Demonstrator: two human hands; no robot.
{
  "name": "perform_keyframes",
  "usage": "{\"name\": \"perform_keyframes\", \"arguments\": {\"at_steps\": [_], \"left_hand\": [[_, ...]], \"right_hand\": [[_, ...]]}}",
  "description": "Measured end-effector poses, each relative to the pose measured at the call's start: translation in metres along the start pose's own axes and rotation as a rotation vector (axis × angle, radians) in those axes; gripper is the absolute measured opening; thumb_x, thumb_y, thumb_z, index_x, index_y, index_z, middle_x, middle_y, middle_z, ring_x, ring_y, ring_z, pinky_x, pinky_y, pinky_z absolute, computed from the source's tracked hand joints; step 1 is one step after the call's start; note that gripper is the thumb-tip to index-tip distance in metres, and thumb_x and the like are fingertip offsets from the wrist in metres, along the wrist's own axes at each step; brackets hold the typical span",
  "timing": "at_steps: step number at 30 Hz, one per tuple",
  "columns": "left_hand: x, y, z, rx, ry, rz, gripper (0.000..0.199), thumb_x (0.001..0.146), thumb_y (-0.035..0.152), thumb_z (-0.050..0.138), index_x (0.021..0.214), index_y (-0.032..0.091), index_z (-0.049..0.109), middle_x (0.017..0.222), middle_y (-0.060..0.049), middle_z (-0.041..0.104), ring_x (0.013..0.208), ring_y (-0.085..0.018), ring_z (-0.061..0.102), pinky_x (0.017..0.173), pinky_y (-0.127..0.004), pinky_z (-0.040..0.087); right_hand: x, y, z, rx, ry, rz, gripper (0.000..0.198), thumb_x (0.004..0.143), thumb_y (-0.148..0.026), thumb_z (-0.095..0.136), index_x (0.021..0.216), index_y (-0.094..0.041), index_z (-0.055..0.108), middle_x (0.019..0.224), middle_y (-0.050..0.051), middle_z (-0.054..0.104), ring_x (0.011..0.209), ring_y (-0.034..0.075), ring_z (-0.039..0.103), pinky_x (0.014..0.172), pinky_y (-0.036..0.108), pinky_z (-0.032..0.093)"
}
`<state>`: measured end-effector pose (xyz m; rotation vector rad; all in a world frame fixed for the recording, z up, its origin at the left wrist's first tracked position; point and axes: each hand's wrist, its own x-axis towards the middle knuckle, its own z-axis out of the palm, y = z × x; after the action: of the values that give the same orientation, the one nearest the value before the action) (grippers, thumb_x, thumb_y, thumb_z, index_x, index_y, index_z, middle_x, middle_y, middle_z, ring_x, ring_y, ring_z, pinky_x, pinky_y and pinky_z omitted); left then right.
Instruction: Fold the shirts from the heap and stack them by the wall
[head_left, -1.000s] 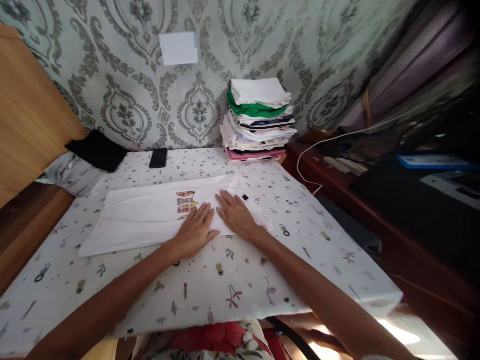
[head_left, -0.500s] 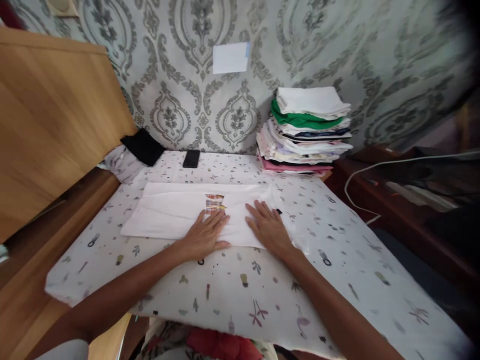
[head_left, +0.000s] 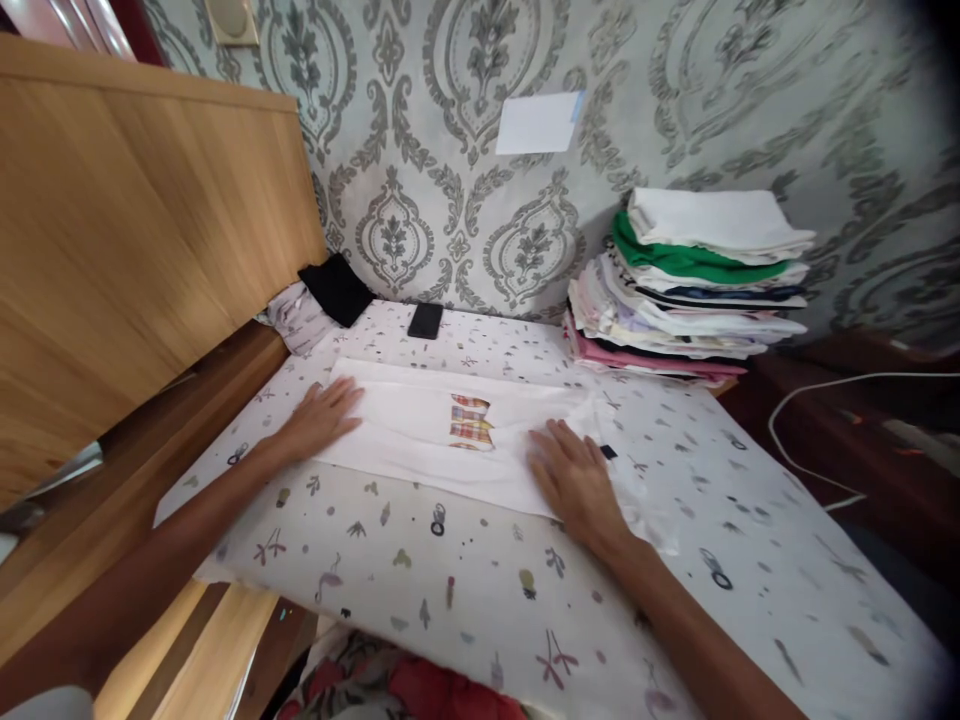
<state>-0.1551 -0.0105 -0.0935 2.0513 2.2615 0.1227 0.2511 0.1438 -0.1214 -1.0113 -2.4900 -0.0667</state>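
Observation:
A white garment (head_left: 405, 410), folded into a long strip, lies flat across the patterned cloth, with a plaid printed figure (head_left: 472, 424) near its middle. My left hand (head_left: 324, 415) rests at the strip's left end, palm down and fingers stretched out. Toward the other end, my right hand (head_left: 574, 470) lies flat on the fabric with its fingers extended. A small black label (head_left: 609, 452) shows just beyond the right fingers. The garment's right end looks loose and wrinkled, partly hidden by my right hand and wrist.
A tall stack of folded clothes (head_left: 690, 300) stands at the back right. At the back are a dark phone (head_left: 425, 321) and a folded black cloth (head_left: 336, 289). A wooden panel (head_left: 150, 230) borders the left, and a white cable (head_left: 780, 420) hangs at right.
My left hand has slid from the garment's middle to its left end, uncovering the plaid print. The right hand stays on the right part. The view has turned somewhat to the left.

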Motion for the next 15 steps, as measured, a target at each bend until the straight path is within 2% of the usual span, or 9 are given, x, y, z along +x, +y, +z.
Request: {"name": "perform_keyframes", "arguments": {"at_steps": [3, 6, 8, 11, 15], "left_hand": [[0.015, -0.032, -0.004, -0.018, 0.076, -0.178, 0.064, 0.1, 0.05, 0.031, 0.153, 0.015, 0.035, 0.164, -0.015, 0.027, 0.152, -0.028, 0.022, 0.121, -0.048, 0.02], [0.041, -0.053, -0.013, -0.014, 0.14, -0.37, 0.058, 0.099, 0.045, 0.032, 0.145, 0.012, 0.045, 0.152, -0.016, 0.048, 0.141, -0.027, 0.043, 0.112, -0.038, 0.036], [0.059, -0.06, -0.021, -0.001, 0.145, -0.459, 0.054, 0.099, 0.046, 0.033, 0.134, 0.012, 0.055, 0.139, -0.017, 0.059, 0.13, -0.029, 0.053, 0.103, -0.038, 0.043], [0.079, -0.059, -0.029, 0.014, 0.117, -0.481, 0.05, 0.094, 0.049, 0.041, 0.114, 0.012, 0.066, 0.124, -0.021, 0.066, 0.117, -0.035, 0.061, 0.091, -0.042, 0.048], [0.095, -0.058, -0.03, 0.033, 0.087, -0.502, 0.044, 0.086, 0.054, 0.05, 0.096, 0.015, 0.067, 0.108, -0.019, 0.071, 0.102, -0.037, 0.066, 0.074, -0.039, 0.049]], "right_hand": [[0.013, -0.05, -0.008, 0.12, 0.003, -0.174, 0.039, 0.102, -0.033, 0.04, 0.123, -0.016, 0.067, 0.136, 0.017, 0.061, 0.128, 0.032, 0.054, 0.106, 0.055, 0.044], [0.033, -0.123, -0.007, 0.275, -0.132, -0.404, 0.029, 0.1, -0.026, 0.046, 0.114, -0.016, 0.069, 0.124, 0.014, 0.067, 0.116, 0.026, 0.06, 0.101, 0.043, 0.05], [0.048, -0.173, -0.002, 0.308, -0.217, -0.499, 0.024, 0.097, -0.027, 0.053, 0.111, -0.014, 0.069, 0.12, 0.013, 0.067, 0.113, 0.025, 0.06, 0.099, 0.039, 0.051], [0.068, -0.235, 0.007, 0.262, -0.308, -0.541, 0.03, 0.094, -0.036, 0.062, 0.11, -0.012, 0.066, 0.113, 0.014, 0.067, 0.106, 0.027, 0.06, 0.092, 0.04, 0.054], [0.085, -0.282, 0.024, 0.229, -0.304, -0.591, 0.04, 0.091, -0.049, 0.063, 0.104, -0.011, 0.066, 0.105, 0.013, 0.067, 0.103, 0.028, 0.061, 0.079, 0.04, 0.057]]}}
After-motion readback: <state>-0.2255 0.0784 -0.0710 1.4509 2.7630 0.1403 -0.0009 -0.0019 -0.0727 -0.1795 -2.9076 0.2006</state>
